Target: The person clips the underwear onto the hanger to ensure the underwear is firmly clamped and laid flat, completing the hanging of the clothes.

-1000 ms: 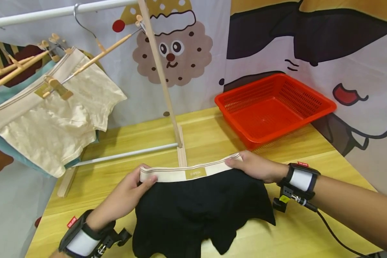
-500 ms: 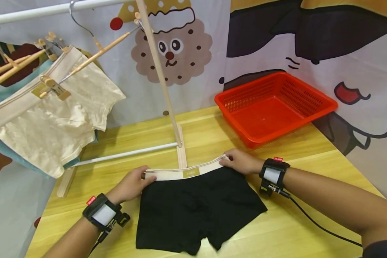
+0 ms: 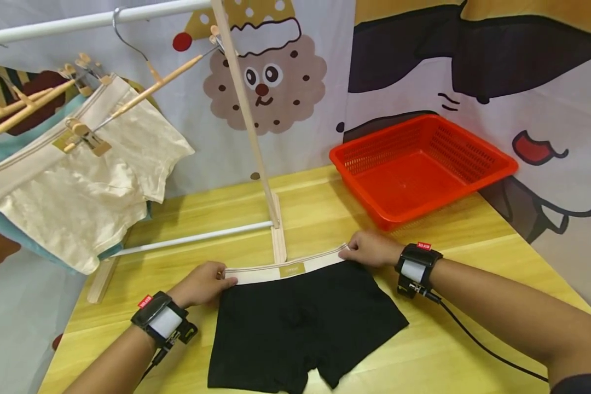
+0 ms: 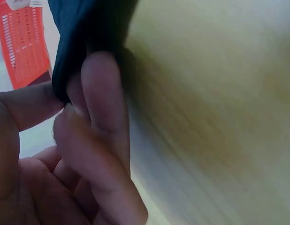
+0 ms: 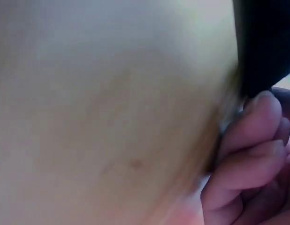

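The black boxers [image 3: 300,323], lifted a second earlier, lay flat before the rack post [image 3: 246,115]; the left hand [image 3: 204,282] and right hand [image 3: 371,249] pinched their waistband [image 3: 285,269].

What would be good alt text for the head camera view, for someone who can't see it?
Black boxer shorts lie flat on a yellow wooden table, the left hand and right hand each pinching an end of the beige waistband. Behind stand an empty red basket and a drying rack hung with cream shorts.
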### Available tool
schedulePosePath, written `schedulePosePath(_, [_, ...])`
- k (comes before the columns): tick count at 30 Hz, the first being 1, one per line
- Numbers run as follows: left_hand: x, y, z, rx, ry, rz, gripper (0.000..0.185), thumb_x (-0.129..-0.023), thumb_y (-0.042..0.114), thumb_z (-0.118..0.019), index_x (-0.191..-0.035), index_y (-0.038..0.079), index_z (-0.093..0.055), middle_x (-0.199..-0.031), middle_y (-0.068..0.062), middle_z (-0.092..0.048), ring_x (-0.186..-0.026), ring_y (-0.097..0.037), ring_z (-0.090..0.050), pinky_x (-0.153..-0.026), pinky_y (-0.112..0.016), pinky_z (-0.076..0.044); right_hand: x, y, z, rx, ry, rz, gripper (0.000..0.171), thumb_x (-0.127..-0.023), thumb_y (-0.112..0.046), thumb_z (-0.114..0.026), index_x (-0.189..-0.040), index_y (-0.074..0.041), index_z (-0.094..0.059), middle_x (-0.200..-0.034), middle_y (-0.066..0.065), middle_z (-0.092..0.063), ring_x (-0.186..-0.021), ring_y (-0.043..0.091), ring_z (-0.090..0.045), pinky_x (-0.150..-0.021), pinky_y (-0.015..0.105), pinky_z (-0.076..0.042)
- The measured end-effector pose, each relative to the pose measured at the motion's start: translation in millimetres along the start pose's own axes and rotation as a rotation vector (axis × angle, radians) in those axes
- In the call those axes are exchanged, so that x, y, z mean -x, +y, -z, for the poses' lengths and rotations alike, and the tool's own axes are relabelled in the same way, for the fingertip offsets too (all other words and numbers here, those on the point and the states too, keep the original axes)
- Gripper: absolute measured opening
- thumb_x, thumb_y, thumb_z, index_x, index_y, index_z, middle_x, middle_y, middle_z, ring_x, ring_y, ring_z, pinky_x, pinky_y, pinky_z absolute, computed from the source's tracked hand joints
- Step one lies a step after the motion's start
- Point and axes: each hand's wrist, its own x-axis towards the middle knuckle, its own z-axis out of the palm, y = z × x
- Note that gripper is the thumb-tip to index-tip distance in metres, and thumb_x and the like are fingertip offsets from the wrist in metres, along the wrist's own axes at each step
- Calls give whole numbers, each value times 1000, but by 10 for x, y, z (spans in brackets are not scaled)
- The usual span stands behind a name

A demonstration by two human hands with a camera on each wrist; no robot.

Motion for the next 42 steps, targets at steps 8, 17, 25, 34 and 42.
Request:
schedulePosePath(8, [58, 20, 22, 31, -71, 75, 41, -99, 29, -63, -65, 5, -58, -57, -3, -59, -49, -14, -51, -48, -27, -37, 128, 7, 50, -68, -133, -122, 55, -100, -32, -60, -49, -14, -49, -43, -9, -35, -34, 6, -34, -39, 21, -27])
schedulePosePath(17, [72, 41, 46, -242, 52, 84, 38, -93, 38, -69, -64, 15, -60, -54, 5, -50, -48, -12, -45, -48, -27, -32, 146, -39, 78, -129, -150, -173, 52, -98, -37, -63, -55, -9, -57, -45, -6, -42, -32, 9, -47, -36, 21, -39])
schedulePosePath(25, [169, 535, 257, -452, 380, -116, 19, -95, 32, -67, -87, 15, -67, -58, 4, -55, -44, -11, -44, -42, -27, -33, 98, -21, 14, -88, -105, -139, 53, -96, -39, -66, -52, -12, -54, -43, -8, -42, -30, 8, -46, -34, 20, -33])
schedulePosePath(34, [421, 1383, 1204, -640, 1019, -590, 22, -95, 22, -63, -97, 2, -71, -91, -18, -72, -89, -37, -60, -84, -53, -36, 106, 8, -1, -46, -71, -136, 52, -95, -40, -67, -53, -13, -54, -44, -7, -42, -31, 9, -45, -36, 22, -35])
schedulePosePath(42, [450, 1491, 1989, -644, 1134, -252, 41, -100, 30, -57, -131, 4, -63, -125, -30, -62, -121, -51, -47, -109, -68, -19, 132, 11, 7, -65, -65, -133, 51, -94, -39, -68, -53, -13, -54, -43, -8, -42, -31, 8, -43, -36, 21, -32])
